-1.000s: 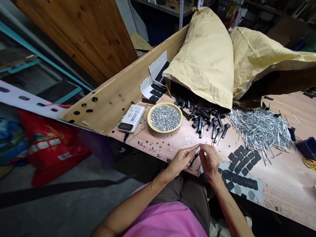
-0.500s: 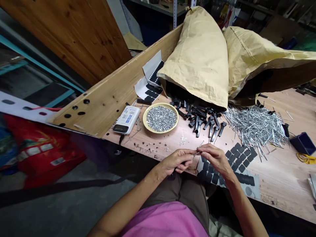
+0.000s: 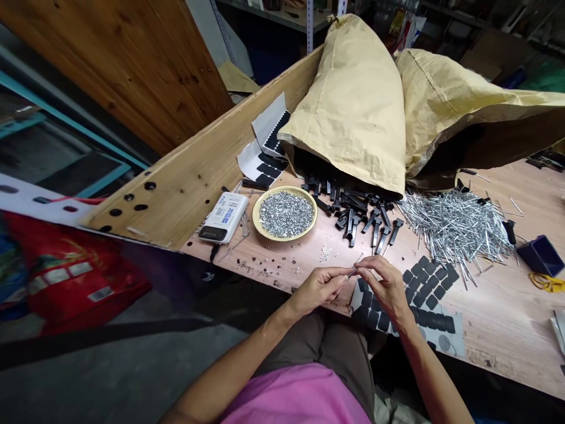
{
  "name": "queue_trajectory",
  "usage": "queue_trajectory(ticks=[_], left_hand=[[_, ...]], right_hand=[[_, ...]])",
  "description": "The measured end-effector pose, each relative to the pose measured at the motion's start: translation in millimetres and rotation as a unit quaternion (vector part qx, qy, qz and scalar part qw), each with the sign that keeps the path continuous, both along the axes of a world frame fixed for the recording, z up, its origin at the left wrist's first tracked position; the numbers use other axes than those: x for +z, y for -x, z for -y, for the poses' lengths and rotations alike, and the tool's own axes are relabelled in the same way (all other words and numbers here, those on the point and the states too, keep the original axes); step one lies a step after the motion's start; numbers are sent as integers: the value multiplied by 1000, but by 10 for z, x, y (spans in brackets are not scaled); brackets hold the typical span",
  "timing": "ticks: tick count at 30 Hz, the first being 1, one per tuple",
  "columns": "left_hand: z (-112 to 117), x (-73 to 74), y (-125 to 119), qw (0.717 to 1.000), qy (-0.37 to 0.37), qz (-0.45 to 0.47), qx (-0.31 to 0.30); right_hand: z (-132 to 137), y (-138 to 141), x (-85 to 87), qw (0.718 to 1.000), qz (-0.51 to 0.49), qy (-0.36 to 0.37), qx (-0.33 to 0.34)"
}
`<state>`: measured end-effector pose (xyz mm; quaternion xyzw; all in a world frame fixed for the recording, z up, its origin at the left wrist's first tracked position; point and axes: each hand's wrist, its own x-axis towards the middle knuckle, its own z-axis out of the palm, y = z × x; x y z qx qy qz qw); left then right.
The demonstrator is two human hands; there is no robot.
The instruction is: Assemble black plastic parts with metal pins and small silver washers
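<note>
My left hand (image 3: 318, 288) and my right hand (image 3: 383, 284) meet at the near edge of the wooden table (image 3: 507, 318). Both pinch a thin metal pin (image 3: 352, 272) between their fingertips. Whether a black piece is on the pin is hidden by the fingers. Under my right hand lies a white sheet of black pads (image 3: 430, 306). A small cluster of tiny nuts (image 3: 325, 253) lies just beyond the hands. Farther back are a yellow dish of small nuts (image 3: 285, 214), a scatter of black plastic parts (image 3: 362, 218) and a heap of metal pins (image 3: 454, 227).
Two tan sacks (image 3: 362, 100) lie across the back of the table. A white device (image 3: 223, 217) sits left of the dish. A wooden board (image 3: 212, 171) walls the table's left side. A blue box (image 3: 542, 255) and yellow rubber bands (image 3: 547, 282) lie at right. A red bag (image 3: 66, 271) lies on the floor.
The view has shifted slightly. Both hands stay together on the pin, having slid a little toward the table's near edge over the pad sheet.
</note>
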<state>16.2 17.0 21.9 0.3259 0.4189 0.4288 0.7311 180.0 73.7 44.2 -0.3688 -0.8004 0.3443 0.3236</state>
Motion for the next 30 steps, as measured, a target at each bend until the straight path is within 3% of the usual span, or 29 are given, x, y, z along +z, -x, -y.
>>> queue_trajectory(ticks=[3, 7, 15, 22, 24, 27, 30], left_hand=[[-4, 20, -39, 998, -27, -49, 12], [-25, 21, -37, 999, -24, -38, 22], [-31, 24, -52, 993, -71, -91, 26], [-23, 37, -63, 984, -96, -145, 46], [-35, 11, -82, 974, -113, -184, 61], [-132, -63, -111, 951, -94, -284, 77], [-301, -140, -148, 887, -50, -459, 18]], right_hand=[[29, 23, -40, 999, -21, -3, -42], [48, 29, -76, 992, -81, 81, -46], [4, 57, -112, 981, -75, 151, -93], [9, 82, -95, 974, -79, 201, -70], [-13, 89, -133, 976, -70, 187, -91], [-110, 32, -203, 972, -30, 147, -183], [-243, -119, -260, 946, 45, 132, -292]])
